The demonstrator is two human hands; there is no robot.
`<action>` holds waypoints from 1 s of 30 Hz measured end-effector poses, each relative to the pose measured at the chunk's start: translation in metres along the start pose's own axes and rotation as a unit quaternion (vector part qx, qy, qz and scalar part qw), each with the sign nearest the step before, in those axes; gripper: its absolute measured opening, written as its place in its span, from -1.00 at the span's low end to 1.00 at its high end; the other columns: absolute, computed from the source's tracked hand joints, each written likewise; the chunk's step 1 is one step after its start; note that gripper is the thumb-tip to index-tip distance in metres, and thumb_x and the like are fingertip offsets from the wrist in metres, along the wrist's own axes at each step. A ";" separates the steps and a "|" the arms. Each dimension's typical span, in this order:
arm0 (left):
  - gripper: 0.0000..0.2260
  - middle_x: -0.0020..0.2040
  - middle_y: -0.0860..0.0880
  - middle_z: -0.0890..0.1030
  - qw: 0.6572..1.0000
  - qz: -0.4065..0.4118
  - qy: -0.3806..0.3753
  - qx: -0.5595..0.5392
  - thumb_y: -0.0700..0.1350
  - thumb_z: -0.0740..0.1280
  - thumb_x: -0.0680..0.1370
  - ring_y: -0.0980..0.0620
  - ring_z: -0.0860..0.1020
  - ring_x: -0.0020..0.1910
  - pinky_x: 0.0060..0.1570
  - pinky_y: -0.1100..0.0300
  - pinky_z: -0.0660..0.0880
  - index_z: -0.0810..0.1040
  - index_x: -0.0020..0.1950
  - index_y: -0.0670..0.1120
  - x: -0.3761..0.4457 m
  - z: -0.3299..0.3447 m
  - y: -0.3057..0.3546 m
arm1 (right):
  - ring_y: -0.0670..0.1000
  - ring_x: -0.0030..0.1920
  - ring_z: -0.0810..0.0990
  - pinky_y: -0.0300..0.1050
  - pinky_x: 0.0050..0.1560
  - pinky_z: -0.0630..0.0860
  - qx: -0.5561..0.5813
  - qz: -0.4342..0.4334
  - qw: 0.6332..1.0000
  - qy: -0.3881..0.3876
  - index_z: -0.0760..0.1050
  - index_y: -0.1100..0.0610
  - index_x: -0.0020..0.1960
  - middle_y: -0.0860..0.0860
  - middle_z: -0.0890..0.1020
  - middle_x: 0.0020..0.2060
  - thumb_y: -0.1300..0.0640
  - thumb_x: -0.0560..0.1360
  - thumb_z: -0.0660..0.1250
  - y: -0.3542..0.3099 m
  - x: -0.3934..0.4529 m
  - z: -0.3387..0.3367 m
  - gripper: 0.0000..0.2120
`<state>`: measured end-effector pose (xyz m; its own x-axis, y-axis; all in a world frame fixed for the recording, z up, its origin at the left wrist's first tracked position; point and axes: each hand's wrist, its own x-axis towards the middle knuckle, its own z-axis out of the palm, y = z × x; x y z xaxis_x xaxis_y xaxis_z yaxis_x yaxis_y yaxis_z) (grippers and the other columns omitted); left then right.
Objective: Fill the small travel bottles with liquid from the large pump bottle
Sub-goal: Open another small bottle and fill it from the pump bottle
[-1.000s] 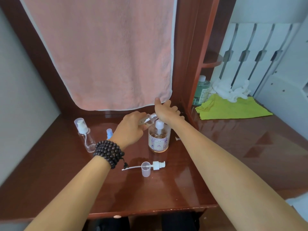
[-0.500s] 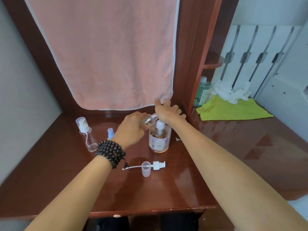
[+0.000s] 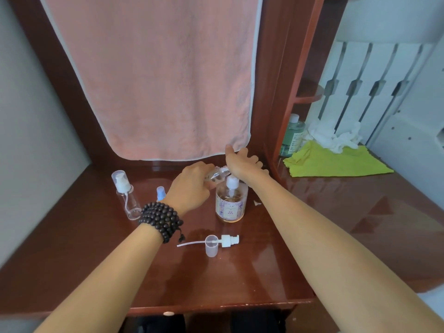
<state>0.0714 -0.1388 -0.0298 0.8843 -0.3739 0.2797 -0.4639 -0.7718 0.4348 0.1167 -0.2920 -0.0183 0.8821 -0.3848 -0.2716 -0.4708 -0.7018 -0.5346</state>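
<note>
Up over the worktop (image 3: 240, 280), both arms reach forward. The left hand (image 3: 192, 186) has its grip closed round a small clear bottle (image 3: 217, 175), tilted with its neck toward the pump. The right hand (image 3: 242, 162) lies palm-down over the pump bottle (image 3: 231, 204), its grip hidden. Amber liquid fills that bottle's lower part. A loose pump (image 3: 227, 241) and cap (image 3: 212, 245) lie nearer; an empty spray bottle (image 3: 126, 194) stands left.

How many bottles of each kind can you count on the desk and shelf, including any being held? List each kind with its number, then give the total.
Large pump bottle: 1
Small clear travel bottles: 2, one standing with its pump on, one held tilted in the left hand
Small blue-capped bottle: 1
Green bottle on the side shelf: 1
Total: 5 bottles
</note>
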 end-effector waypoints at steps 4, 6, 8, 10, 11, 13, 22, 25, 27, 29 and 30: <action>-0.75 0.08 -0.16 0.58 1.000 -0.010 -0.009 0.002 -0.25 0.34 0.52 -0.18 0.54 0.08 0.06 -0.16 0.50 0.54 0.19 -0.23 -0.001 0.007 -0.002 | 0.24 0.56 0.13 0.27 0.48 0.04 0.003 0.012 1.000 0.002 0.05 0.03 0.63 0.19 0.19 0.57 -0.33 0.63 -0.23 0.003 0.003 0.010 -0.30; -0.75 0.06 -0.17 0.58 1.000 -0.016 -0.017 -0.004 -0.27 0.33 0.51 -0.19 0.54 0.07 0.05 -0.15 0.50 0.54 0.18 -0.24 -0.004 0.012 -0.003 | 0.24 0.56 0.14 0.28 0.49 0.04 0.002 0.016 1.000 -0.005 0.08 0.03 0.63 0.19 0.20 0.57 -0.32 0.64 -0.23 0.006 0.003 0.016 -0.31; -0.76 0.05 -0.16 0.58 1.000 -0.016 -0.017 -0.011 -0.28 0.33 0.51 -0.18 0.54 0.06 0.05 -0.12 0.49 0.55 0.18 -0.23 -0.005 0.013 -0.003 | 0.24 0.56 0.13 0.28 0.49 0.02 0.004 0.015 1.000 -0.007 0.07 0.02 0.63 0.18 0.20 0.58 -0.32 0.64 -0.24 0.007 0.002 0.017 -0.31; -0.75 0.05 -0.15 0.59 1.000 -0.013 -0.011 -0.015 -0.27 0.34 0.52 -0.18 0.54 0.07 0.04 -0.10 0.49 0.56 0.19 -0.22 -0.004 0.011 -0.003 | 0.24 0.56 0.13 0.26 0.49 0.03 0.005 0.014 1.000 -0.005 0.07 0.03 0.63 0.18 0.19 0.57 -0.34 0.63 -0.24 0.007 0.001 0.013 -0.29; -0.73 0.07 -0.16 0.59 1.000 -0.011 -0.005 -0.019 -0.26 0.34 0.53 -0.18 0.54 0.09 0.07 -0.09 0.49 0.55 0.23 -0.22 -0.004 0.009 -0.002 | 0.24 0.56 0.13 0.26 0.48 0.03 0.008 0.011 1.000 -0.004 0.05 0.03 0.64 0.19 0.19 0.57 -0.35 0.62 -0.24 0.006 0.000 0.010 -0.28; -0.68 0.13 -0.18 0.59 1.000 -0.008 0.006 -0.028 -0.25 0.35 0.54 -0.19 0.53 0.16 0.13 -0.05 0.46 0.53 0.29 -0.21 -0.002 0.004 0.000 | 0.23 0.56 0.13 0.25 0.48 0.02 0.014 -0.003 1.000 0.001 0.02 0.03 0.65 0.19 0.18 0.58 -0.36 0.62 -0.24 0.002 0.001 0.003 -0.27; -0.69 0.16 -0.18 0.58 0.998 -0.033 -0.006 -0.059 -0.23 0.33 0.57 -0.16 0.51 0.19 0.14 0.08 0.38 0.52 0.32 -0.20 -0.005 0.014 -0.004 | 0.24 0.56 0.14 0.28 0.49 0.02 0.006 0.009 1.000 -0.001 0.07 0.04 0.63 0.19 0.21 0.57 -0.28 0.66 -0.24 0.006 0.006 0.018 -0.34; -0.63 0.23 -0.16 0.57 0.997 -0.038 -0.008 -0.064 -0.21 0.34 0.58 -0.13 0.48 0.26 0.13 0.18 0.32 0.48 0.39 -0.18 -0.004 0.014 -0.007 | 0.24 0.56 0.13 0.28 0.49 0.01 0.002 0.006 1.000 -0.008 0.06 0.04 0.63 0.19 0.20 0.57 -0.28 0.66 -0.25 0.005 0.007 0.017 -0.34; -0.61 0.25 -0.12 0.56 0.997 -0.035 -0.007 -0.066 -0.18 0.35 0.58 -0.10 0.47 0.28 0.13 0.25 0.28 0.46 0.41 -0.16 -0.002 0.011 -0.006 | 0.24 0.56 0.12 0.27 0.49 0.01 0.002 0.000 1.000 -0.004 0.03 0.03 0.64 0.19 0.18 0.58 -0.31 0.64 -0.25 0.002 0.005 0.012 -0.32; -0.64 0.22 -0.13 0.57 0.997 -0.032 -0.002 -0.076 -0.19 0.35 0.57 -0.10 0.49 0.25 0.12 0.25 0.27 0.49 0.37 -0.16 0.000 0.008 -0.005 | 0.24 0.56 0.13 0.26 0.48 0.01 0.012 -0.008 1.000 -0.001 -0.01 0.01 0.65 0.19 0.18 0.57 -0.33 0.63 -0.26 0.000 0.005 0.007 -0.30; -0.65 0.21 -0.14 0.58 0.996 -0.031 0.003 -0.079 -0.19 0.36 0.57 -0.10 0.49 0.24 0.11 0.25 0.28 0.51 0.35 -0.17 0.001 0.007 -0.005 | 0.23 0.56 0.13 0.26 0.48 0.01 0.014 -0.014 1.000 -0.001 -0.02 0.00 0.65 0.19 0.18 0.57 -0.33 0.63 -0.27 -0.001 0.005 0.005 -0.30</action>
<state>0.0746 -0.1389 -0.0374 0.9112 -0.3250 0.2530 -0.4117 -0.7021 0.5810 0.1217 -0.2906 -0.0233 0.8947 -0.3647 -0.2580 -0.4460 -0.6955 -0.5634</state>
